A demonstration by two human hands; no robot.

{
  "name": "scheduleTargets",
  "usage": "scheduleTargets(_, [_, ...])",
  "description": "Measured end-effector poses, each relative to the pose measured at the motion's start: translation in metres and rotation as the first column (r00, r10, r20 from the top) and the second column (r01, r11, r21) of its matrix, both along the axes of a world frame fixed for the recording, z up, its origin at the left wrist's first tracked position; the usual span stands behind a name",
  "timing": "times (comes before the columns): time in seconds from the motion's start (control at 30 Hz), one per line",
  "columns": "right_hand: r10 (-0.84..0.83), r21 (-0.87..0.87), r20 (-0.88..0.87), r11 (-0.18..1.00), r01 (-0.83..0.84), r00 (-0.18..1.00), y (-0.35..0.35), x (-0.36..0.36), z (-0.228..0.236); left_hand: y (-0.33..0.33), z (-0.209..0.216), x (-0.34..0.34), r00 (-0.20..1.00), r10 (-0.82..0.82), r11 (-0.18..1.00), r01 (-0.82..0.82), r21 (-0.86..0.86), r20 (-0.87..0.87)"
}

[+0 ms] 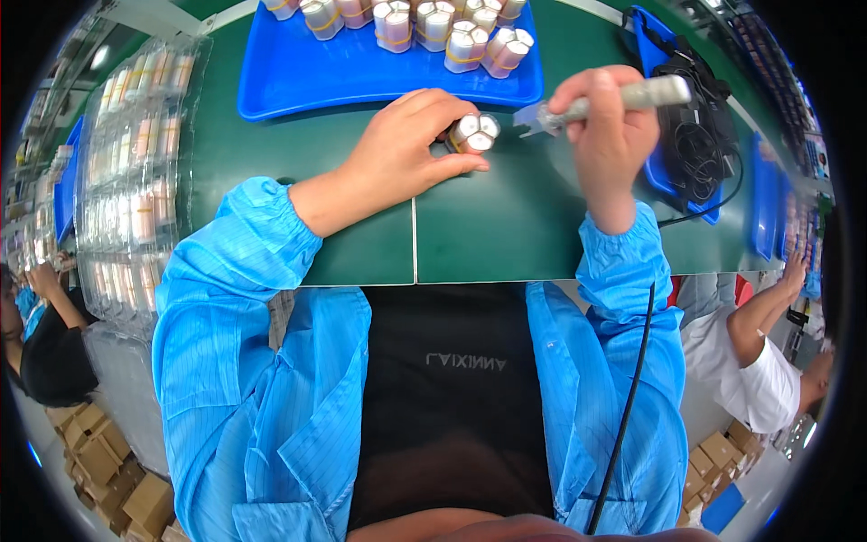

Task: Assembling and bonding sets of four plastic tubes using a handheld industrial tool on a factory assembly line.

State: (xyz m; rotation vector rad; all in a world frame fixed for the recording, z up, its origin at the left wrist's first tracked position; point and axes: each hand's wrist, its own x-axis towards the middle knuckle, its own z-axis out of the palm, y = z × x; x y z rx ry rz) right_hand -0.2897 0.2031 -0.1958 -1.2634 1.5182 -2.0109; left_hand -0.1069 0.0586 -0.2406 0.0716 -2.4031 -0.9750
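My left hand [411, 140] is closed around a small bundle of three cylinders [477, 133], its white round ends facing up over the green table. To the right, my right hand [610, 126] grips a hand tool with a thick pale grey handle [664, 92] and a flat, notched tip. That tip points left at the bundle and stays a short gap away from it. Beyond my hands, a blue tray [307, 95] carries several similar bundles [466, 47] with yellow bands around them. My fingers hide the lower part of the held bundle.
Clear plastic trays [126, 172] full of banded cylinders line the left side. At the right, a blue tray [709, 203] holds a black device with coiled cables [695, 135]. A black cable [632, 379] runs along my right sleeve. Other people work at both sides.
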Motion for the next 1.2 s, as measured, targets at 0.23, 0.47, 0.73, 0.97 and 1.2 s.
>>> scheduleTargets(0.23, [0.065,-0.114,-0.242,0.989,-0.095,0.968,0.003,0.016,0.004,0.002,0.001,0.001,0.999,-0.019,0.998,0.017,-0.06,-0.042])
scheduleTargets(0.47, [0.1,-0.115,-0.283,0.984,-0.137,0.954,0.004,0.019,0.006,0.002,0.0,-0.003,0.998,-0.061,0.997,0.06,-0.052,-0.018])
scheduleTargets(0.73, [0.048,-0.088,-0.31,0.993,-0.079,0.949,-0.002,0.016,-0.004,0.002,-0.001,-0.006,0.997,-0.068,0.996,0.066,-0.06,-0.028])
scheduleTargets(0.97, [0.067,-0.04,-0.325,0.996,-0.084,0.943,-0.004,0.016,-0.002,0.003,-0.001,-0.007,0.997,-0.068,0.995,0.066,-0.078,-0.024])
scheduleTargets(1.2, [0.032,-0.097,-0.304,0.993,-0.065,0.952,-0.003,0.018,-0.001,0.002,-0.003,-0.007,0.997,-0.066,0.995,0.063,-0.078,-0.039])
